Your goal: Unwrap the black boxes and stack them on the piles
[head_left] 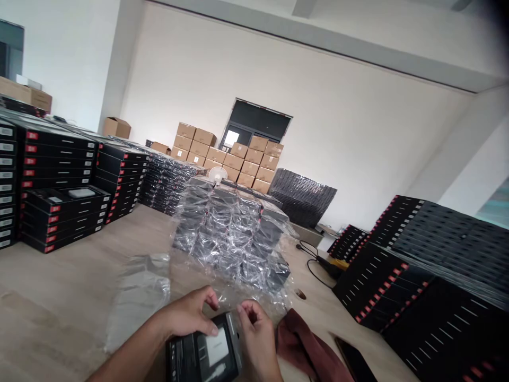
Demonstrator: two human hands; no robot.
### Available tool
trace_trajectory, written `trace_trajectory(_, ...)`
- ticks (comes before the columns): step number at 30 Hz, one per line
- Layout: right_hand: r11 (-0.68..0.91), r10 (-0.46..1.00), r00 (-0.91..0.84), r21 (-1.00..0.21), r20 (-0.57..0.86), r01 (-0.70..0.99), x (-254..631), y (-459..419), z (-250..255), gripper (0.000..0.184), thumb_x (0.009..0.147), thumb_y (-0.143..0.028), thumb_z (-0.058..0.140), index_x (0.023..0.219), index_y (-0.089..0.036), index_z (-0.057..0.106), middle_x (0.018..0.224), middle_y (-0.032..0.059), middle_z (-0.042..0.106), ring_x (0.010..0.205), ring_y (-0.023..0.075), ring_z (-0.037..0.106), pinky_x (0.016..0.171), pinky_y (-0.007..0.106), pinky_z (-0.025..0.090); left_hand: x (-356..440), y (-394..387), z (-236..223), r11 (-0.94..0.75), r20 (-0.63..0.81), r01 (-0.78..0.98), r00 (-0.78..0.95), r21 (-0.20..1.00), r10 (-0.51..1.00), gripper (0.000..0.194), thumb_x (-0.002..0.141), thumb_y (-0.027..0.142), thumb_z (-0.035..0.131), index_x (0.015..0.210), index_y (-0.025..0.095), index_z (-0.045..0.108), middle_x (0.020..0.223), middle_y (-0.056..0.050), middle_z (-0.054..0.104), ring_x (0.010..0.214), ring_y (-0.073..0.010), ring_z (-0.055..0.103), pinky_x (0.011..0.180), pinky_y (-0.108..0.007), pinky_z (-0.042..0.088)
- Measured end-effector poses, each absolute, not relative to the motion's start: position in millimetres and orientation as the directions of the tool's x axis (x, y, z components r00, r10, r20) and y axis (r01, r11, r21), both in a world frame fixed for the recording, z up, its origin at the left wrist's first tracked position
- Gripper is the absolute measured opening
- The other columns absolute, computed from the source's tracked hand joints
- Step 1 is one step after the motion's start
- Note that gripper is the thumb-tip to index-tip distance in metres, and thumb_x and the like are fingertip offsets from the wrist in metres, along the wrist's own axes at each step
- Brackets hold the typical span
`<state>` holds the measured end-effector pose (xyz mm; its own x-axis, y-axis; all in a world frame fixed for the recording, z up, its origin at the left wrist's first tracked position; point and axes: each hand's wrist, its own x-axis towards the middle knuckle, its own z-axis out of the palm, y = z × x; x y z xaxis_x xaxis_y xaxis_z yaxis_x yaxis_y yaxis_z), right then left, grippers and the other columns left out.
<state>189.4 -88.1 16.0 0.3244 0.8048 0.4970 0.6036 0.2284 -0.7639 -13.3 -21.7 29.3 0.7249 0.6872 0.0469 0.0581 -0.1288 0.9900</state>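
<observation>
A black box (pixel 186 354) with a pale device pictured on its top lies at the bottom centre, slightly tilted. Clear film seems to cover its right edge. My left hand (pixel 193 313) reaches over it from the left; the thumb touches the box top and the index finger arches apart from the thumb. At the box's right far corner, my right hand (pixel 256 329) is closed in a pinch, thumb against index finger. Whatever sits in that pinch is too small to make out, possibly the film's edge. To the left lies a flat clear plastic bag (pixel 139 292).
Plastic-wrapped boxes (pixel 234 233) are stacked ahead. Black box stacks stand left (pixel 63 212) and right (pixel 397 286). A maroon cloth (pixel 306 347) and a phone (pixel 355 361) lie to my right, near a black cable (pixel 314 262). Cartons (pixel 246 164) line the back.
</observation>
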Motion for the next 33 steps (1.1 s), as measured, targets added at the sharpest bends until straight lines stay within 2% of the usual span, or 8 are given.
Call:
trace_trajectory(2, 0.228, 0.814, 0.31, -0.762, 0.49, 0.606, 190, -87, 13, 0.03, 0.078, -0.046, 0.061, 0.069, -0.018, 0.062, 0.058, -0.0033, 0.051, 0.054, 0.0128, 0.048, 0.051, 0.022, 0.041, -12, -20, 28, -0.112, 0.048, 0.046, 0.702, 0.993, 0.711, 0.045, 0.056, 0.02, 0.073, 0.095, 0.018, 0.051, 0.085, 0.004, 0.056, 0.059, -0.008, 0.045, 0.052, -0.018, 0.03)
trace_trajectory(4, 0.227, 0.817, 0.305, -0.759, 0.489, 0.61, 191, -87, 11, 0.03, 0.079, -0.047, 0.06, 0.07, -0.018, 0.062, 0.058, -0.003, 0.052, 0.054, 0.0131, 0.049, 0.052, 0.022, 0.042, -11, -19, 27, -0.094, 0.051, 0.024, 0.694, 0.995, 0.718, 0.045, 0.057, 0.019, 0.072, 0.095, 0.018, 0.047, 0.079, 0.006, 0.052, 0.055, -0.0068, 0.041, 0.051, -0.019, 0.028)
trace_trajectory(9, 0.271, 0.81, 0.225, -0.686, 0.541, 0.675, 191, -90, 15, 0.028, 0.083, -0.045, 0.057, 0.085, -0.018, 0.067, 0.072, 0.0024, 0.063, 0.066, 0.0165, 0.058, 0.064, 0.025, 0.047, -7, -20, 27, -0.095, 0.111, -0.061, 0.699, 0.994, 0.706, 0.048, 0.058, 0.015, 0.071, 0.099, 0.019, 0.047, 0.104, 0.0, 0.052, 0.063, -0.0061, 0.049, 0.06, -0.02, 0.036)
trace_trajectory(15, 0.26, 0.754, 0.269, -0.648, 0.599, 0.716, 192, -92, 20, 0.032, 0.083, -0.048, 0.056, 0.083, -0.018, 0.067, 0.07, 0.0038, 0.065, 0.064, 0.0175, 0.059, 0.063, 0.025, 0.048, -15, -17, 30, 0.033, 0.062, -0.098, 0.819, 0.995, 0.57, 0.062, 0.053, 0.017, 0.078, 0.107, 0.021, 0.049, 0.099, 0.0, 0.059, 0.063, -0.0078, 0.052, 0.06, -0.021, 0.036)
trace_trajectory(19, 0.233, 0.758, 0.279, -0.644, 0.59, 0.728, 194, -91, 18, 0.031, 0.08, -0.049, 0.058, 0.071, -0.019, 0.064, 0.059, -0.0002, 0.058, 0.056, 0.015, 0.054, 0.054, 0.023, 0.044, -22, -13, 33, 0.108, 0.065, -0.141, 0.854, 0.984, 0.517, 0.058, 0.054, 0.02, 0.077, 0.106, 0.022, 0.05, 0.101, 0.001, 0.061, 0.068, -0.009, 0.054, 0.063, -0.022, 0.037)
trace_trajectory(22, 0.229, 0.758, 0.293, -0.659, 0.582, 0.716, 192, -90, 17, 0.033, 0.079, -0.049, 0.059, 0.065, -0.02, 0.058, 0.055, -0.0035, 0.051, 0.051, 0.0126, 0.048, 0.05, 0.021, 0.041, -22, -14, 33, 0.063, 0.065, -0.12, 0.828, 0.991, 0.557, 0.052, 0.055, 0.021, 0.076, 0.101, 0.021, 0.051, 0.098, 0.002, 0.063, 0.071, -0.0099, 0.055, 0.064, -0.021, 0.037)
trace_trajectory(27, 0.226, 0.737, 0.317, -0.66, 0.597, 0.717, 189, -92, 18, 0.039, 0.08, -0.05, 0.059, 0.057, -0.02, 0.049, 0.053, -0.0055, 0.043, 0.05, 0.0103, 0.042, 0.048, 0.02, 0.038, -13, -19, 29, -0.038, 0.051, -0.034, 0.766, 0.999, 0.641, 0.048, 0.054, 0.018, 0.075, 0.092, 0.019, 0.047, 0.091, 0.002, 0.062, 0.065, -0.0095, 0.052, 0.058, -0.021, 0.037)
trace_trajectory(33, 0.176, 0.748, 0.248, -0.545, 0.616, 0.82, 193, -90, 14, 0.042, 0.08, -0.054, 0.058, 0.055, -0.02, 0.053, 0.05, -0.0042, 0.048, 0.047, 0.0108, 0.043, 0.046, 0.02, 0.037, -11, -24, 32, -0.063, 0.071, -0.041, 0.786, 0.997, 0.614, 0.051, 0.052, 0.016, 0.078, 0.094, 0.018, 0.049, 0.095, 0.001, 0.06, 0.064, -0.009, 0.053, 0.059, -0.021, 0.039)
